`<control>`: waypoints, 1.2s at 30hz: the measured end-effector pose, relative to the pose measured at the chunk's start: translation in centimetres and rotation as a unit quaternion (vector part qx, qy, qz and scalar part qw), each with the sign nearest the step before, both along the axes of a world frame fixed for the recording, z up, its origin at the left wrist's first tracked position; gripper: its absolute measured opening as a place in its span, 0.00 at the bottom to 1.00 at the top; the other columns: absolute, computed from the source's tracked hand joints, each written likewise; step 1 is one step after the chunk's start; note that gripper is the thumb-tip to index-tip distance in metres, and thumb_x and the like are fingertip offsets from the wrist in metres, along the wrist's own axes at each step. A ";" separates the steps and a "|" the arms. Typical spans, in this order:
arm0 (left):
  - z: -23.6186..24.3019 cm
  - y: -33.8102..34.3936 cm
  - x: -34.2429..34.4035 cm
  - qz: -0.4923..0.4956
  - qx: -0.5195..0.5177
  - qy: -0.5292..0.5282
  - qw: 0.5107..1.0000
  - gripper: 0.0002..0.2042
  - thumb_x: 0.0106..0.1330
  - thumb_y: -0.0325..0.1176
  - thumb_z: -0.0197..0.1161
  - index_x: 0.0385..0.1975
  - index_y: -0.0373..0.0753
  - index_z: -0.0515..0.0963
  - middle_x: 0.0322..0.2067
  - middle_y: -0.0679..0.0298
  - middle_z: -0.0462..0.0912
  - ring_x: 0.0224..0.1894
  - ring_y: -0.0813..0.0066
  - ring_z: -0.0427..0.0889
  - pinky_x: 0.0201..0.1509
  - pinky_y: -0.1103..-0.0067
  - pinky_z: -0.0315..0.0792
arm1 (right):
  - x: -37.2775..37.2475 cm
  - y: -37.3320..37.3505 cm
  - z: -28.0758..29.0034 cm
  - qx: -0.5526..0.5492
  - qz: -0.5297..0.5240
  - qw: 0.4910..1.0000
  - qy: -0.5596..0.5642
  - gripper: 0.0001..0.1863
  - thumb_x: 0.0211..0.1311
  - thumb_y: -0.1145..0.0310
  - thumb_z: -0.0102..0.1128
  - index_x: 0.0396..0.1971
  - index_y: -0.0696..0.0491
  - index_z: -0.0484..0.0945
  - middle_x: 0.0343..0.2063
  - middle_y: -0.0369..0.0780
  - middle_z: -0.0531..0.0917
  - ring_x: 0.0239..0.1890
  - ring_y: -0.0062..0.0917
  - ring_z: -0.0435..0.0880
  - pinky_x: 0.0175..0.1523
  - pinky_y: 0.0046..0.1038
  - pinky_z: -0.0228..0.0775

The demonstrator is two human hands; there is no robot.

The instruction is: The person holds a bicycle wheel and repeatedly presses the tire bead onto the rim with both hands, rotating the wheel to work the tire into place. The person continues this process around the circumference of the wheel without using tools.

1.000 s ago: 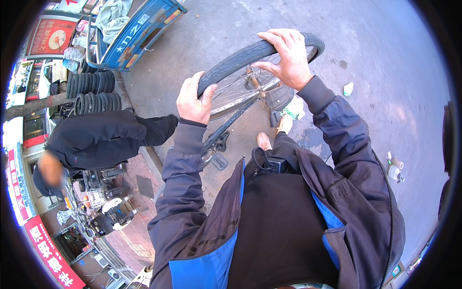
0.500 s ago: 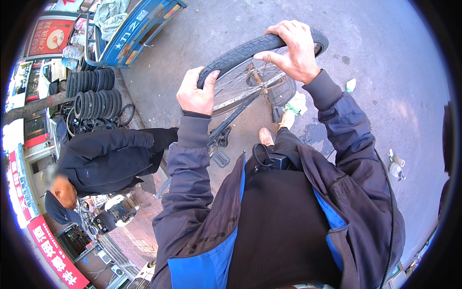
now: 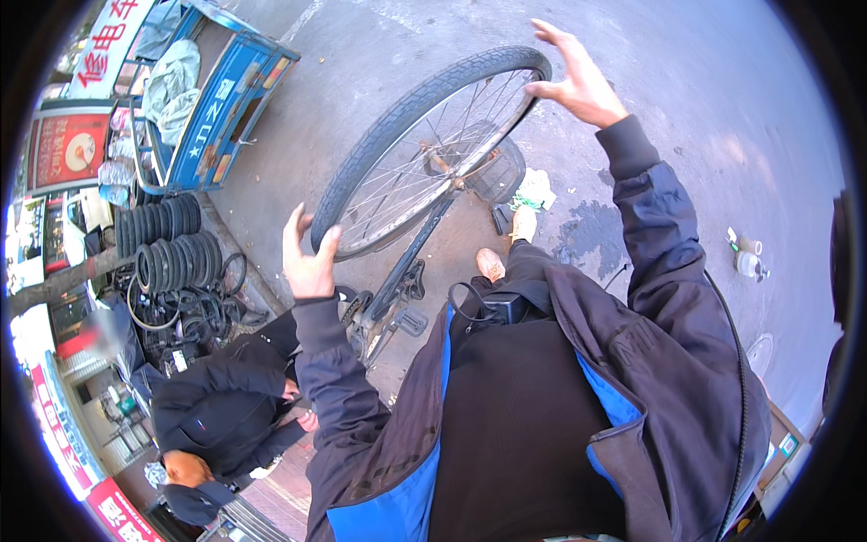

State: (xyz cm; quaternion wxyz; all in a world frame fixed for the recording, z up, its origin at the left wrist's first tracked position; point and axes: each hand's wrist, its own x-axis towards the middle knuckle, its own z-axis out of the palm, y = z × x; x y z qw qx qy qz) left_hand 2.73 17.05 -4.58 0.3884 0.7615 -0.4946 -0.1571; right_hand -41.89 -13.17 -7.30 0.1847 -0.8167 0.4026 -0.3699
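Observation:
A bicycle wheel with a black tyre (image 3: 388, 126) and thin spokes stands tilted in front of me, attached to a bicycle frame (image 3: 423, 237). At the tyre's near left end, my left hand (image 3: 310, 262) has thumb and fingers apart on either side of the rubber; whether it touches I cannot tell. My right hand (image 3: 585, 88) is raised by the tyre's right end, fingers spread, its thumb tip close to the rim. Neither hand is closed around the tyre. Below the wheel a pedal (image 3: 412, 322) and crank show beside my shoes (image 3: 490, 265).
At left, another person in dark clothes (image 3: 217, 402) bends low, close to my left forearm. Stacks of black tyres (image 3: 176, 262) stand behind, near a blue cargo tricycle (image 3: 221, 108). White-green litter (image 3: 535, 190) lies by my foot, and a bottle (image 3: 750, 264) lies farther right.
Both hands, earlier gripping the tyre, have opened and spread apart. The left has moved down and left. The wheel shows more of its side, and the other person has bent lower.

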 end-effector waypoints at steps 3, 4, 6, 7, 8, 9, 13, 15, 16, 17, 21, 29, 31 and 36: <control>-3.4 3.3 2.3 0.028 0.033 0.051 0.998 0.36 0.64 0.35 0.82 0.72 0.34 0.75 0.60 0.53 0.84 0.65 0.62 0.81 0.73 0.66 0.72 | -3.4 0.6 -0.9 0.081 -0.121 0.988 -0.041 0.54 0.58 0.51 0.84 0.81 0.49 0.65 0.70 0.51 0.77 0.75 0.43 0.75 0.79 0.45 0.67; -3.9 3.4 2.7 0.044 0.072 0.110 0.990 0.32 0.68 0.34 0.80 0.69 0.32 0.77 0.58 0.56 0.85 0.61 0.66 0.82 0.70 0.69 0.73 | -3.7 1.0 -0.4 0.097 -0.151 0.983 -0.029 0.52 0.60 0.49 0.83 0.80 0.51 0.66 0.71 0.51 0.77 0.76 0.43 0.75 0.79 0.44 0.69; -3.6 2.1 1.8 0.043 0.044 0.102 0.993 0.26 0.69 0.33 0.78 0.65 0.32 0.79 0.54 0.59 0.86 0.56 0.69 0.83 0.67 0.71 0.74 | -2.7 2.0 1.5 0.030 -0.111 0.992 -0.045 0.52 0.61 0.48 0.83 0.80 0.51 0.67 0.71 0.51 0.77 0.76 0.42 0.75 0.79 0.43 0.69; -2.3 1.1 0.9 0.077 0.076 0.110 0.988 0.23 0.70 0.32 0.77 0.62 0.31 0.81 0.52 0.61 0.86 0.54 0.70 0.83 0.65 0.73 0.74 | -1.7 2.8 3.0 0.047 -0.122 0.991 -0.038 0.52 0.61 0.47 0.82 0.80 0.51 0.67 0.71 0.51 0.77 0.76 0.42 0.75 0.79 0.43 0.69; -0.8 -0.3 -1.0 0.066 0.030 0.066 0.995 0.17 0.71 0.29 0.76 0.55 0.30 0.83 0.45 0.64 0.85 0.47 0.74 0.82 0.59 0.76 0.75 | 0.1 3.6 4.4 -0.017 -0.082 0.995 -0.058 0.44 0.65 0.49 0.80 0.77 0.46 0.72 0.69 0.46 0.81 0.73 0.38 0.78 0.77 0.46 0.70; 1.0 -2.2 -3.1 0.015 -0.021 0.008 1.000 0.15 0.69 0.28 0.77 0.51 0.30 0.84 0.43 0.63 0.84 0.46 0.73 0.82 0.56 0.75 0.77 | 2.4 4.2 5.8 -0.059 -0.030 0.995 -0.079 0.43 0.61 0.50 0.82 0.73 0.49 0.75 0.66 0.48 0.81 0.70 0.41 0.79 0.74 0.45 0.72; 8.4 -9.9 -11.1 -0.173 -0.161 -0.035 0.971 0.29 0.64 0.32 0.83 0.65 0.35 0.83 0.55 0.53 0.89 0.59 0.63 0.87 0.66 0.71 0.76 | 7.5 6.2 11.0 -0.063 0.076 0.995 -0.034 0.48 0.57 0.54 0.85 0.74 0.54 0.70 0.68 0.52 0.76 0.71 0.49 0.75 0.75 0.43 0.69; 12.7 -10.0 -10.4 -0.192 -0.225 -0.074 0.953 0.36 0.64 0.35 0.84 0.72 0.37 0.77 0.63 0.55 0.87 0.66 0.64 0.83 0.73 0.69 0.72 | 8.4 5.8 11.8 -0.095 0.082 0.992 -0.029 0.49 0.57 0.56 0.85 0.76 0.55 0.69 0.71 0.53 0.75 0.74 0.49 0.74 0.77 0.42 0.67; 14.2 -8.8 -9.6 -0.166 -0.267 0.022 0.949 0.38 0.66 0.36 0.82 0.75 0.37 0.74 0.65 0.53 0.85 0.69 0.62 0.81 0.74 0.68 0.71 | 8.0 5.6 12.1 -0.083 0.062 0.994 -0.035 0.49 0.57 0.57 0.85 0.76 0.56 0.70 0.70 0.53 0.76 0.74 0.47 0.74 0.78 0.42 0.67; 15.0 -7.3 -8.3 -0.125 -0.285 0.100 0.945 0.39 0.68 0.37 0.81 0.78 0.37 0.70 0.67 0.52 0.83 0.72 0.60 0.78 0.76 0.67 0.70 | 7.5 5.2 12.0 -0.072 0.043 0.996 -0.042 0.49 0.57 0.58 0.85 0.76 0.57 0.70 0.70 0.52 0.77 0.74 0.45 0.75 0.78 0.42 0.66; 12.1 -1.6 -0.7 0.018 -0.155 0.071 0.985 0.37 0.73 0.37 0.76 0.79 0.36 0.68 0.74 0.49 0.76 0.78 0.57 0.72 0.80 0.64 0.66 | 6.3 5.2 10.8 -0.014 0.002 1.000 -0.023 0.47 0.56 0.62 0.84 0.75 0.58 0.72 0.69 0.50 0.79 0.74 0.41 0.76 0.79 0.40 0.65; -7.6 6.6 2.0 0.119 0.045 0.181 0.975 0.39 0.66 0.38 0.81 0.76 0.34 0.71 0.70 0.51 0.79 0.75 0.57 0.75 0.81 0.62 0.64 | 12.8 6.9 10.4 -0.042 0.139 0.989 0.004 0.46 0.55 0.58 0.84 0.73 0.55 0.73 0.65 0.50 0.80 0.72 0.46 0.75 0.77 0.45 0.64; -9.4 6.0 2.9 0.121 -0.003 0.234 0.965 0.34 0.68 0.34 0.78 0.73 0.34 0.74 0.68 0.52 0.81 0.73 0.60 0.77 0.80 0.65 0.66 | 14.5 6.8 9.3 -0.144 0.127 0.977 0.093 0.39 0.55 0.52 0.83 0.64 0.54 0.79 0.55 0.47 0.82 0.63 0.45 0.77 0.73 0.46 0.62; -7.6 4.8 3.7 0.095 -0.035 0.194 0.976 0.24 0.74 0.31 0.73 0.67 0.34 0.80 0.65 0.54 0.83 0.70 0.63 0.79 0.79 0.68 0.67 | 10.5 0.0 3.2 -0.189 0.124 0.972 0.061 0.32 0.67 0.54 0.79 0.65 0.54 0.80 0.56 0.46 0.88 0.60 0.38 0.87 0.67 0.40 0.78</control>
